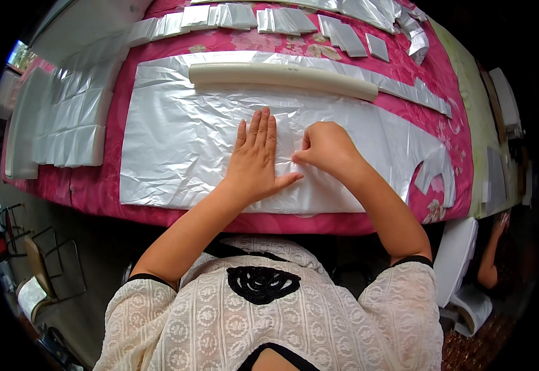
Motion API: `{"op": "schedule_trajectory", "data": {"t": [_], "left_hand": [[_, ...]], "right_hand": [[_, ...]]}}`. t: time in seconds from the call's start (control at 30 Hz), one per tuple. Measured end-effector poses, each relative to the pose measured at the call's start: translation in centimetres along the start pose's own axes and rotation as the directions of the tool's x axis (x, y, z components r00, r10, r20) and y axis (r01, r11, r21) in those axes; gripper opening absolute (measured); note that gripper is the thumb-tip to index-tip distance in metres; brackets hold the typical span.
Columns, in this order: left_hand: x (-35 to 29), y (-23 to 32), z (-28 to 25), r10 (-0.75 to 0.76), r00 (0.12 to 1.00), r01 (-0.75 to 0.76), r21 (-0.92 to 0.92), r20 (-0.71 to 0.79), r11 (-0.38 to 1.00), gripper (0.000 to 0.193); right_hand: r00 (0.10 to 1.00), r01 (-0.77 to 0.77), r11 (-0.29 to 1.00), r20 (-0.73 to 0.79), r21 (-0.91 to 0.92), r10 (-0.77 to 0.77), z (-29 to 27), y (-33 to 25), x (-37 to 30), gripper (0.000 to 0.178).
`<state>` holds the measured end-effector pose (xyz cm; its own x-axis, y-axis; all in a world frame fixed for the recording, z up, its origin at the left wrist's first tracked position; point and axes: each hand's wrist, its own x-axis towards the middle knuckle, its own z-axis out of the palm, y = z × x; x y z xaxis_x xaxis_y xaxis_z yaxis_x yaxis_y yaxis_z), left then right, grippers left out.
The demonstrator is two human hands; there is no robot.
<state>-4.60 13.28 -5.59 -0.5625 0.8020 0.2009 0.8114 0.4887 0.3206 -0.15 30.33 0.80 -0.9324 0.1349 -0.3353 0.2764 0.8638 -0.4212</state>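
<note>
A stack of thin white plastic bags [176,148] lies flat on a pink flowered cloth, its handle cut-outs toward the right. My left hand [254,154] rests palm down on the plastic, fingers stretched out and thumb spread to the right. Just right of it, my right hand [328,145] has its fingers curled, thumb and forefinger pinched together at the plastic surface. Whatever lies in that pinch is too small to make out. Across the far part of the plastic, beyond both hands, lies a cream-coloured tube [282,77].
Folded plastic packets [71,123] stand in rows at the left, and more packets [220,17] line the far side. A loose plastic strip [414,93] lies at the right. The pink cloth [263,222] shows along the near edge. A chair [37,269] stands lower left; another person's arm [492,253] shows lower right.
</note>
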Motion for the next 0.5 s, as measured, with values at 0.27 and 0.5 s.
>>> {"op": "schedule_trajectory", "data": {"t": [0.27,0.5], "left_hand": [[-9.4,-0.4,-5.3,-0.211,0.913,0.405,-0.847,0.35,0.345,0.039],[-18.0,-0.5,-5.6,-0.364,0.476,0.722,-0.592,0.8,-0.358,0.034]], "right_hand": [[0.776,0.478,0.848,-0.342,-0.228,-0.529,3.3,-1.6,2.4,0.049],[0.871,0.472,0.882,-0.168,0.02,-0.462,11.1,-8.4,0.0,0.072]]}}
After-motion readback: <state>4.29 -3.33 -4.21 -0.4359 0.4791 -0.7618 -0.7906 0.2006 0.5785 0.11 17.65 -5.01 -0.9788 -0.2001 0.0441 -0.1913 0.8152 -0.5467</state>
